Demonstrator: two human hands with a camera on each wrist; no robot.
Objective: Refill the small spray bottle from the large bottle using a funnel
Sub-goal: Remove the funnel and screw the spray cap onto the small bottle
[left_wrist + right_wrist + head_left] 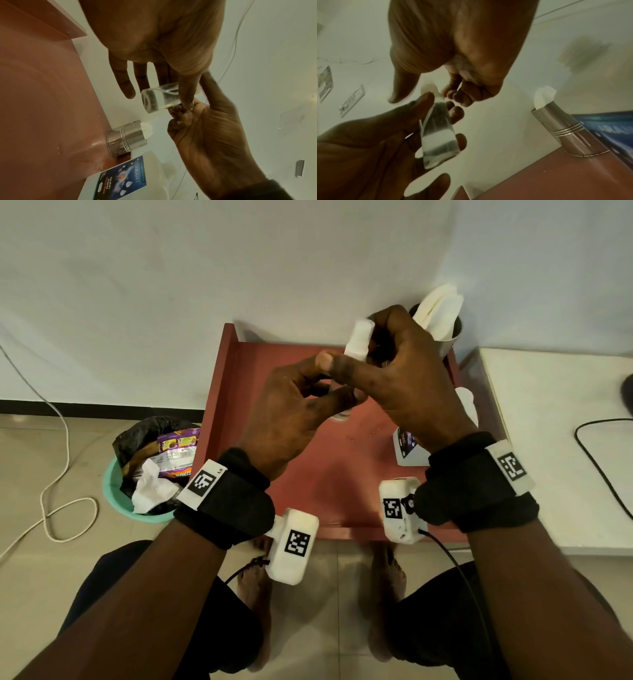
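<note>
The small spray bottle [359,341] is held tilted above the red tray [308,474]. My left hand [334,381] grips its clear body [154,100], thumb on one side and fingers on the other. My right hand [380,350] pinches its white spray cap [429,88] between thumb and curled fingers. The body [438,135] holds clear liquid, and a thin dip tube shows inside it. The large white bottle [409,448] with a blue label [123,178] stands on the tray's right side, partly hidden by my right wrist. No funnel is in view.
A steel cup [450,340] stuffed with white tissues stands at the tray's back right corner, just behind my right hand. A green bin [137,501] full of rubbish sits on the floor to the left. A white counter [555,440] adjoins the tray on the right.
</note>
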